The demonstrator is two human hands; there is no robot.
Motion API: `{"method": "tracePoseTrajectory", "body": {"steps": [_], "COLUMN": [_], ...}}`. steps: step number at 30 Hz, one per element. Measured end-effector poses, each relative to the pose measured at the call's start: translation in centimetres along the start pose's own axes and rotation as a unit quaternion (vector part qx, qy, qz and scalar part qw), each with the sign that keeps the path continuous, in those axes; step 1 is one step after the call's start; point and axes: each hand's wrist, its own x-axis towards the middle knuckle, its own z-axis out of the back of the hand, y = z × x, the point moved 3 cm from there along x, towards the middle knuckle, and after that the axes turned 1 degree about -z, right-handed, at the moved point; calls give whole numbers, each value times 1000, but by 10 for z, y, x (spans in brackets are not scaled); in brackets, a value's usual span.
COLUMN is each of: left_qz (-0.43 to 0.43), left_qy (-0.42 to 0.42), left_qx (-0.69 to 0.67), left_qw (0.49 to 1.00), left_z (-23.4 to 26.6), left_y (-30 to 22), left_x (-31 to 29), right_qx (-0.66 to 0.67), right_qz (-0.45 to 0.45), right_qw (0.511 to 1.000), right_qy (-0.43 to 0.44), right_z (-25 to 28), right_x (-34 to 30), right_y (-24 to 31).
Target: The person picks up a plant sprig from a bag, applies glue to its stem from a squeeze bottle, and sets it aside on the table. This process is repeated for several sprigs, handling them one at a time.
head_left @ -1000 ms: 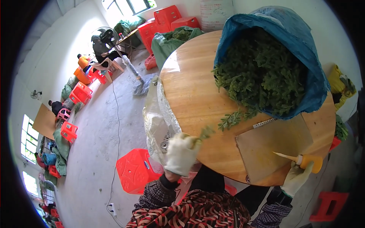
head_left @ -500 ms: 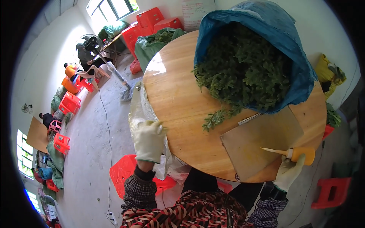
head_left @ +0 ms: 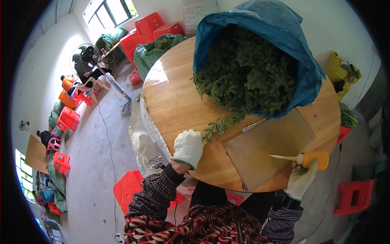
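My left hand, in a white glove, is curled closed at the table's near left side. Its thumb side meets the tip of a green needle-leaved sprig, and the fingertips are partly hidden. The sprig trails out of a large blue sack lying on its side, stuffed with dark green sprigs. My gloved right hand grips a yellow squeeze bottle whose long pale nozzle points left. Beneath that nozzle lies a flat brownish board with yellowish smears.
The round wooden table has clear plastic hanging at its left edge. A white ruler-like strip lies by the board. Red stools stand around, with a pedestal fan farther off. Other people sit at the far left.
My left hand has moved right, from over the plastic at the table edge to the sprig's tip, and its fingers are curled. The right hand still holds the bottle over the board. The view has shifted slightly.
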Motion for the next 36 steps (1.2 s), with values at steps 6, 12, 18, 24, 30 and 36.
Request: {"method": "tracePoseTrajectory", "body": {"steps": [6,12,18,24,30,36], "left_qz": [78,7,-158,-206,-178,-190], "left_qy": [-73,-168,-94,-23,-58,-106], "left_qx": [-37,-125,-124,-53,-151,-202], "left_qw": [994,978,975,977,971,955], "left_z": [16,46,39,16,26,37], "left_y": [18,1,-63,-89,-85,-97], "left_x": [-8,-26,-45,-50,-53,-72], "right_qx": [0,-3,39,68,49,22], "right_qz": [0,4,6,-1,-39,-50], "right_qw": [1000,1000,999,998,998,997], "right_qy": [-7,2,10,-7,12,58], "right_z": [-2,-1,3,1,-7,-20], "right_x": [0,0,1,-3,-12,-16], "right_y": [0,3,-1,1,-1,-4]}}
